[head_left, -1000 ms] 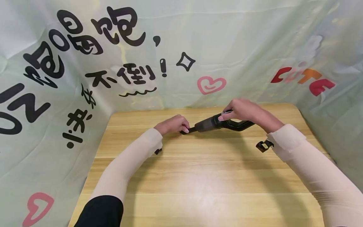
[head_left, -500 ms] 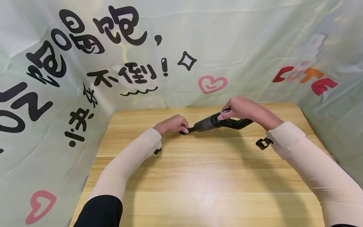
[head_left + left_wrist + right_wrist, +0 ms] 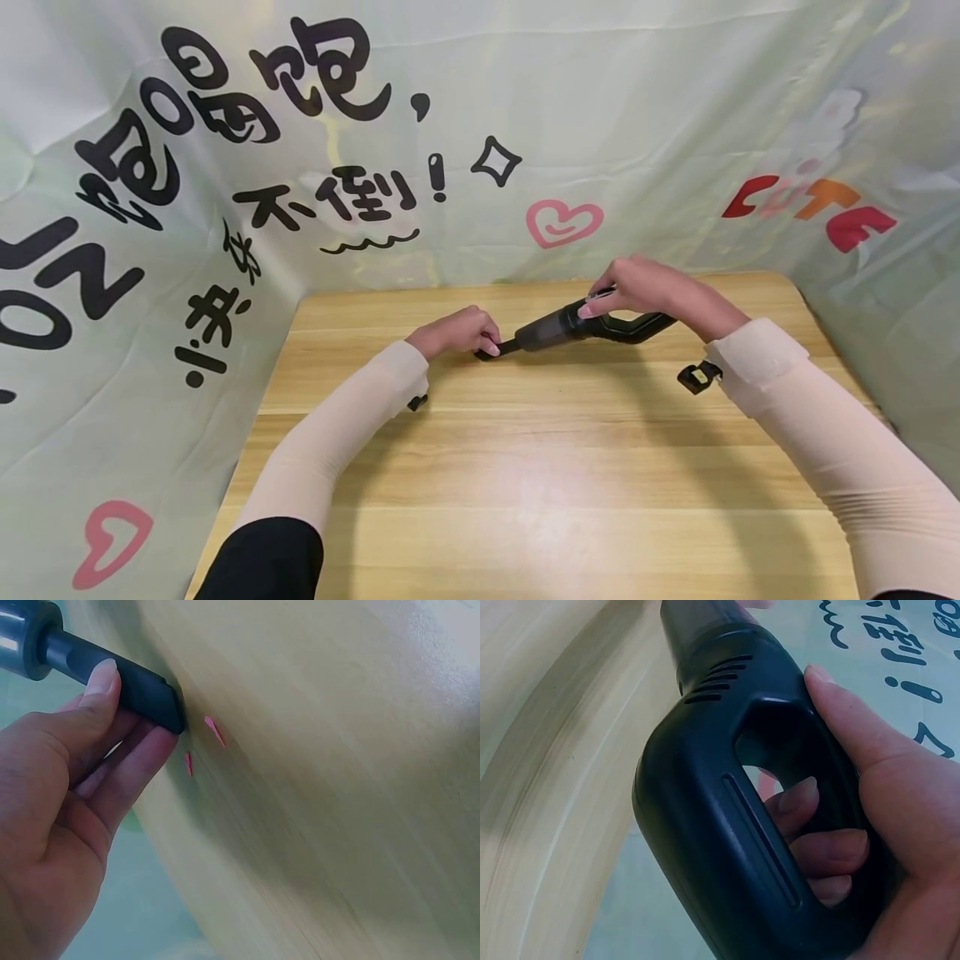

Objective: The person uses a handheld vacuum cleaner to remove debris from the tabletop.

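A black handheld vacuum cleaner is held at a slant over the far part of the wooden table, its narrow end pointing left. My right hand grips its loop handle, fingers curled through the opening in the right wrist view, thumb along the upper side. At the other end, my left hand pinches the flat crevice nozzle between thumb and fingers. The nozzle's slanted tip is right at the tabletop. Two thin pink scraps lie just beyond it in the left wrist view.
The wooden table reaches back to a pale fabric backdrop printed with black lettering and hearts. The fabric also hangs along the left and right sides. A small black device is strapped at the right wrist.
Both hands keep their hold on the vacuum cleaner and its nozzle, which have hardly moved. The head view has shifted slightly, so the backdrop sits a little farther right.
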Available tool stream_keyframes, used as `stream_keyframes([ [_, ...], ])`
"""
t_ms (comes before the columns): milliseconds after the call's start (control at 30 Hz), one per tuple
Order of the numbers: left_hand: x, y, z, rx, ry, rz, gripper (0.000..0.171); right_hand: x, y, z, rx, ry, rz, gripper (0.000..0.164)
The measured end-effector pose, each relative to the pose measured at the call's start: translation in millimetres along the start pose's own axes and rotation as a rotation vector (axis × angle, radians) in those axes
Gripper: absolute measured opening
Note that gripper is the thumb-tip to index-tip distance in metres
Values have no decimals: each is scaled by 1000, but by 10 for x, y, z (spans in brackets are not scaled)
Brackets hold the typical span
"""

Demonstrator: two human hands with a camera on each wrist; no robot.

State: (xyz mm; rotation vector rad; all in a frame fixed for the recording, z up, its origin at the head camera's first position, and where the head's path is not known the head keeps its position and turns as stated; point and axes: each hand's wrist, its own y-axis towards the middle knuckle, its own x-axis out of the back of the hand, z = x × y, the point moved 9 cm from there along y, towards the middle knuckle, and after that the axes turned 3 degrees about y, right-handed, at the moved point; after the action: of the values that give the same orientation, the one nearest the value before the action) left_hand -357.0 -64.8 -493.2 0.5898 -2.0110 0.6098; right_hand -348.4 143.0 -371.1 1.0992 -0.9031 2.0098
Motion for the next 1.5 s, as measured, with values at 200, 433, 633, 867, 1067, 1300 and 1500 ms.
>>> stream_keyframes([
  [200, -21, -33, 13, -6, -5, 5, 21, -29, -2, 38, 8, -10, 2, 55],
  [433, -17, -87, 17, -1, 10, 1, 21, -47, 3, 77, 10, -9, -3, 53],
  [633, -2, -144, 15, 22, 0, 4, 19, -62, 23, 104, 15, -10, -1, 52],
  [867, 2, -199, 57, 38, 15, -8, 19, -66, 57, 159, 29, -21, -11, 51],
  [1067, -17, -235, 106, 48, 28, -23, 17, -66, 82, 218, 46, -44, -23, 51],
  [1300, 9, -280, 147, 46, 53, -58, 14, -31, 119, 352, 68, -73, -43, 46],
  [1500, 34, -339, 229, 43, 60, -108, 13, 75, 218, 595, 39, -153, -56, 40],
])
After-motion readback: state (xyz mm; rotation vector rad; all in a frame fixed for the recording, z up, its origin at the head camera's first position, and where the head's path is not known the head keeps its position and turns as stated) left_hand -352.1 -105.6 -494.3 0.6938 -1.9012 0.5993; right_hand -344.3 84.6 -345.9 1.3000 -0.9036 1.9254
